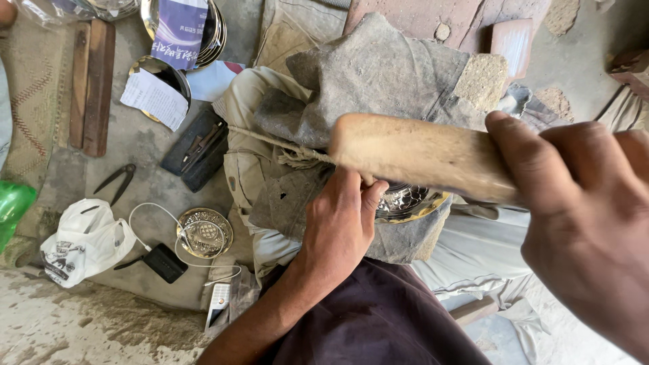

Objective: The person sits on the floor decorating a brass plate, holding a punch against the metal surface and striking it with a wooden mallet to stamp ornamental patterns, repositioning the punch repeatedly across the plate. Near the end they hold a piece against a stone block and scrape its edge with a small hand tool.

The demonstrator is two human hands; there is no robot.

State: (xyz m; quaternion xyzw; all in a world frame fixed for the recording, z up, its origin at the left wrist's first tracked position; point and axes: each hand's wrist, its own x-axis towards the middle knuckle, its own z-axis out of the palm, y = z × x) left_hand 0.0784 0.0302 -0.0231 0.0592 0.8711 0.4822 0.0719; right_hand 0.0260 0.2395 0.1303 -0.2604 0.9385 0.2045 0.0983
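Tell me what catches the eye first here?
The pale wooden mallet raised in the right hand, across the middle. Beneath it, the left hand presses a shiny embossed metal dish onto grey cloth. A smaller round embossed brass plate lies on the floor, left.

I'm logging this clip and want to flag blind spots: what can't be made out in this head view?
- Engraved metal dish: mostly hidden under the wooden mallet, the left hand and grey cloth.
- Right hand: cut off by the right edge; its grip is blurred.
- Left fingertips: tucked under the mallet.
- Stacked metal plates: covered by paper, cut off by the top edge.
- Green bottle: cut off at the left edge.
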